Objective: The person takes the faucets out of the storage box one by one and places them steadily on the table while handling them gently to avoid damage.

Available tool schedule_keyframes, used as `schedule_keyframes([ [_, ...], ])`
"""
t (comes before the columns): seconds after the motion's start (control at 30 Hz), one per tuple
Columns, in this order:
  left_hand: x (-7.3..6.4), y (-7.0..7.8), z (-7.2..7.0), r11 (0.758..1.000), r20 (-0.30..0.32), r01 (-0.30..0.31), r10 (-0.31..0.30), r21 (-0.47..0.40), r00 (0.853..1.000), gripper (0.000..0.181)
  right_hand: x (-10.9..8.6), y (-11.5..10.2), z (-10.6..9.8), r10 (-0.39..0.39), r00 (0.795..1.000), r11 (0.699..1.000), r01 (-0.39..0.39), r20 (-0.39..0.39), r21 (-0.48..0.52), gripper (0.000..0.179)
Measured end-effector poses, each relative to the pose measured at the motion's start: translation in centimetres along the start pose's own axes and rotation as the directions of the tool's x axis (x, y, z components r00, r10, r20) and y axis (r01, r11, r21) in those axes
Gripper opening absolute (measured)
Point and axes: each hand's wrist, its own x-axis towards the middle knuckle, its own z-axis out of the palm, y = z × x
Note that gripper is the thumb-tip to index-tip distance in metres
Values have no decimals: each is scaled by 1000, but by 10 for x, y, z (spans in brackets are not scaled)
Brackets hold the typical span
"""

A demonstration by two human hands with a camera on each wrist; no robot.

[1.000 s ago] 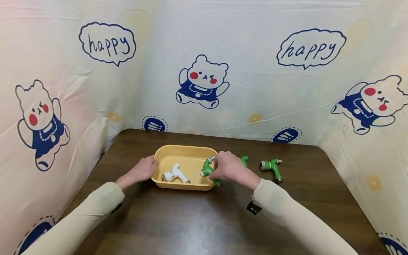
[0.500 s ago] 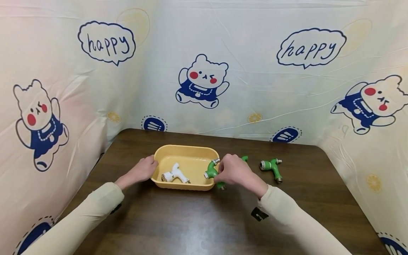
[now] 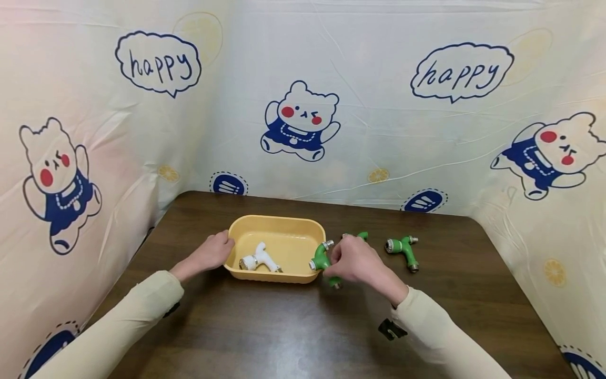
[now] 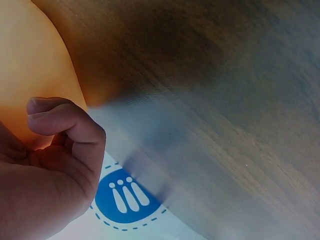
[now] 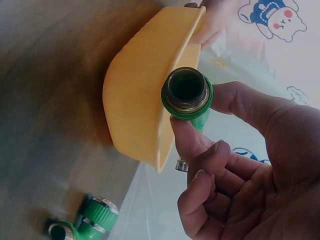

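Note:
A yellow plastic basin (image 3: 303, 225) stands on the table, and my left hand (image 3: 214, 253) grips its left rim. The left wrist view shows those fingers (image 4: 65, 117) curled at the basin wall. Inside the basin lies a white faucet (image 3: 261, 258). My right hand (image 3: 357, 260) pinches a green faucet (image 3: 321, 259) between thumb and fingers, tilted at the basin's right edge. In the right wrist view its threaded open end (image 5: 187, 95) faces the camera. Behind the right hand another green faucet (image 3: 363, 235) is partly hidden.
Farther right on the brown table (image 3: 293, 337) lies one more green faucet (image 3: 408, 253). A printed cloth (image 3: 360, 131) with cartoon bears hangs around the back and sides. A black band piece (image 3: 392, 329) hangs under the right sleeve.
My right hand has moved right and slightly toward me, carrying the green faucet from above the basin's right side to its right edge. The left hand and basin have stayed put.

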Motion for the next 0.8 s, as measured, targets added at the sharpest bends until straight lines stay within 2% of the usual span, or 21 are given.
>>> schedule_keyframes([
  [0.07, 5, -11, 3, 1000, -12, -16, 17, 14, 1000, 43, -2, 2, 2, 4, 1000, 1000, -4, -3, 5, 41],
  [0.13, 4, -10, 3, 999, -8, -24, 24, 22, 1000, 43, -4, 4, 3, 12, 1000, 1000, -12, -9, 10, 38],
  [0.23, 2, -7, 2, 999, -12, -23, 23, 26, 1000, 42, -7, 6, 6, 19, 1000, 1000, -18, -18, 19, 37],
  [0.3, -6, 8, -2, 1000, 2, 11, -11, 14, 1000, 41, -8, 8, 7, 16, 1000, 1000, -15, -25, 25, 37],
  [0.4, -8, 13, -1, 999, -2, 25, -25, 22, 1000, 40, -12, 10, 8, 7, 999, 1000, -6, -35, 30, 34],
  [0.63, -7, 13, 0, 999, -5, 28, -28, 41, 1000, 41, -21, 13, 9, 13, 999, 999, -11, -50, 52, 27],
  [0.8, -5, 11, 2, 999, -7, 32, -32, 40, 999, 40, -26, 15, 9, 51, 997, 996, -48, -50, 72, 26],
])
